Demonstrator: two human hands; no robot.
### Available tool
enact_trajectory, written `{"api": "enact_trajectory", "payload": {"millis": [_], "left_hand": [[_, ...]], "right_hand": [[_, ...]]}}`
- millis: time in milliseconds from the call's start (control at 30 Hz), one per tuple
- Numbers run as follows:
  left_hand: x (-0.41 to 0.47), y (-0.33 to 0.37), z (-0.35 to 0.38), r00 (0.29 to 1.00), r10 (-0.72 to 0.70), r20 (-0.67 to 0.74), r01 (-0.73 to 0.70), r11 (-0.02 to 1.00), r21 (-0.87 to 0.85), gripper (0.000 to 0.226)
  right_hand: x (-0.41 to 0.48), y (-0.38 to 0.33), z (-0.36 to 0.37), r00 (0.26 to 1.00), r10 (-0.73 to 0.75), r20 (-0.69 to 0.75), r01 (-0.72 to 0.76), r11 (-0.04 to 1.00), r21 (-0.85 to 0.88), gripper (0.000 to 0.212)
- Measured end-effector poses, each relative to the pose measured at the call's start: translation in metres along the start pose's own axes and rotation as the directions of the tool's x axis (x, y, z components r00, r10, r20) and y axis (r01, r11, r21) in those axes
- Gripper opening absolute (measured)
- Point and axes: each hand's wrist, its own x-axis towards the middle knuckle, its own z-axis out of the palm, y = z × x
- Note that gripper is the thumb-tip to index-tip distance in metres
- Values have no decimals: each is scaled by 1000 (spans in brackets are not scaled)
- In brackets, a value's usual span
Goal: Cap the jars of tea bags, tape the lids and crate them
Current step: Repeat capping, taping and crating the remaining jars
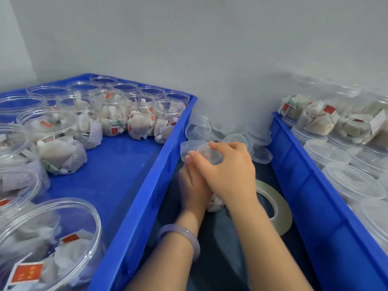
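Both hands meet in the dark gap between 2 blue crates.

- Left hand (192,185): wrapped round the side of a clear jar (214,203), thumb up by the rim. The hands hide most of the jar; tea bags show through its lower wall. It stands in the gap, not in either crate.
- Right hand (231,171): on top of the jar, fingers curled down over a clear lid (210,154) seated at the jar's mouth. Cannot tell whether the lid is fully on.
- Pale bracelet (182,238) on the left wrist.
- Tape roll (279,208): flat on the dark surface just right of the hands, partly under the right forearm.
- Loose lids (258,135): heaped against the wall behind the hands, between the crates.
- Left crate (147,185): open jars (113,114) of tea bags, uncapped; several at the back look empty.
- Right crate (304,185): capped jars (327,153) packed close, more filled ones lying on top at the back.
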Motion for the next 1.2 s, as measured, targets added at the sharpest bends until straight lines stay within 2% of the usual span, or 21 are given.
{"api": "enact_trajectory", "payload": {"millis": [67,133,200,300,367,400,467,533,600,667,733,767,800,833,900,967,1000,1033,1100,1167,1200], "left_hand": [[-1,0,-1,1000,18,17,-18,1000,10,21],[2,7,-2,999,18,-35,-17,999,38,31],[5,10,-2,997,28,-70,-26,999,28,41],[7,9,-7,1000,17,2,-17,1000,-19,43],[7,8,-6,1000,-5,19,5,1000,-2,37],[6,8,-5,1000,-14,-6,14,1000,21,37],[6,7,-1,997,43,-71,-39,997,61,44],[6,5,0,993,58,-100,-54,997,50,44],[7,4,-2,993,52,-104,-48,998,41,41],[6,5,-2,988,98,-118,-87,992,91,41],[7,6,-2,982,129,-138,-114,987,112,40],[9,6,-2,981,133,-145,-117,986,115,42],[12,4,-3,981,134,-142,-116,985,128,42],[13,4,-3,982,129,-134,-108,982,156,40],[12,3,-5,984,116,-132,-83,969,233,34],[3,5,-9,966,178,-186,-121,951,285,16],[-2,8,-13,960,210,-184,-152,946,287,9],[-8,11,-16,962,236,-135,-188,936,298,15],[-18,14,-19,967,233,99,-252,923,292,22],[-28,15,-18,917,178,356,-281,923,263,22],[-32,15,-16,887,146,439,-279,925,257,30]], "right_hand": [[-16,-2,-2,995,-22,94,41,979,-201,76],[-27,3,-16,982,-98,159,144,939,-311,65],[-21,7,-35,974,-110,200,169,938,-303,47],[7,11,-52,947,-57,317,85,993,-76,50],[17,11,-45,919,-111,379,81,992,94,61],[15,11,-36,931,-118,345,64,985,162,66],[8,13,-15,985,-74,156,34,969,244,73],[-1,12,1,999,-33,-6,34,974,225,77],[-2,9,5,998,-22,-51,30,985,167,81],[1,12,-2,999,-16,28,9,977,214,95],[-3,24,-17,987,60,150,-116,912,394,104],[-9,37,-24,977,101,189,-174,891,420,101],[-17,52,-30,969,131,208,-196,921,336,92],[-26,68,-34,958,151,243,-186,974,129,82],[-44,96,-32,919,164,359,-86,971,-222,66],[-54,106,-26,892,141,430,8,945,-328,53],[-56,107,-24,902,122,414,23,945,-328,45],[-56,106,-24,917,105,384,18,952,-305,39],[-57,105,-26,945,82,316,-17,979,-203,34],[-59,103,-27,966,72,249,-50,995,-90,39],[-61,102,-28,973,63,220,-60,998,-19,40]]}}
